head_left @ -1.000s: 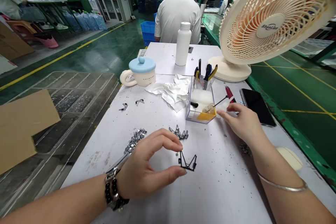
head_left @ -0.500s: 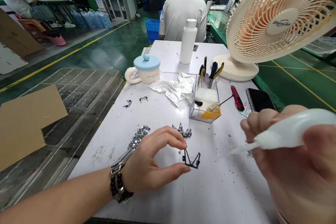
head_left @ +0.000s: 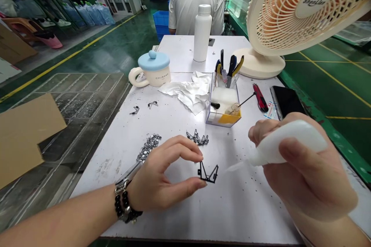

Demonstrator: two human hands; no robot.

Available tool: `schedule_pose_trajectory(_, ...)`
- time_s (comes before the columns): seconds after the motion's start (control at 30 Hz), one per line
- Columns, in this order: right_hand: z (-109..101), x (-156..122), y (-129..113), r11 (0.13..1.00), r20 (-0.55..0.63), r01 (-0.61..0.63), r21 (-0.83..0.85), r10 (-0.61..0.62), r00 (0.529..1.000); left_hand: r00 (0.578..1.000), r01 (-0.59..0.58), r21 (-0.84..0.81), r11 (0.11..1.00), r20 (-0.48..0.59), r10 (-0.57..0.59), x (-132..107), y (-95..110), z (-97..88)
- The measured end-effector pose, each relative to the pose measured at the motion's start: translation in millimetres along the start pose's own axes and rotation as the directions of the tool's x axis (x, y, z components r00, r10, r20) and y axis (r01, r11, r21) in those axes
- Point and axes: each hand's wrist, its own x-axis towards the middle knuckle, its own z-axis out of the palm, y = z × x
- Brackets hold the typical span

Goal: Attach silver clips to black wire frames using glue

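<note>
My left hand [head_left: 162, 177] pinches a small black metal clip part [head_left: 207, 173] between thumb and forefinger, holding it just above the white table [head_left: 179, 208]. My right hand [head_left: 304, 166] is closed around a white squeeze bottle [head_left: 286, 142] whose thin nozzle points left toward the black part, a short gap away. A pile of small silver metal pieces [head_left: 148, 146] lies left of my left hand, and a cluster of dark clips [head_left: 197, 137] lies just beyond my fingers.
A clear box [head_left: 223, 108] with foam and pliers stands mid-table, next to crumpled white cloth [head_left: 188, 92]. Behind are a lidded mug [head_left: 152, 70], white bottle [head_left: 202, 32] and desk fan [head_left: 301, 11]. A phone [head_left: 285, 100] and red tool [head_left: 260, 97] lie right. A person in white [head_left: 197, 0] sits beyond. Clear trays [head_left: 72, 104] lie left.
My right hand left the clear box, picked up the white squeeze bottle and brought its nozzle down toward the black part. My left hand kept its pinch in place.
</note>
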Motion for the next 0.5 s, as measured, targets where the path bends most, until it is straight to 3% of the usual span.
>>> schedule_pose_trajectory(0.5,0.5,-0.9,0.9,0.999,-0.005,0.026,-0.045,-0.026,1.000,1.000,-0.008,0.015,1.000,0.011,0.008,-1.1,-0.6,-0.1)
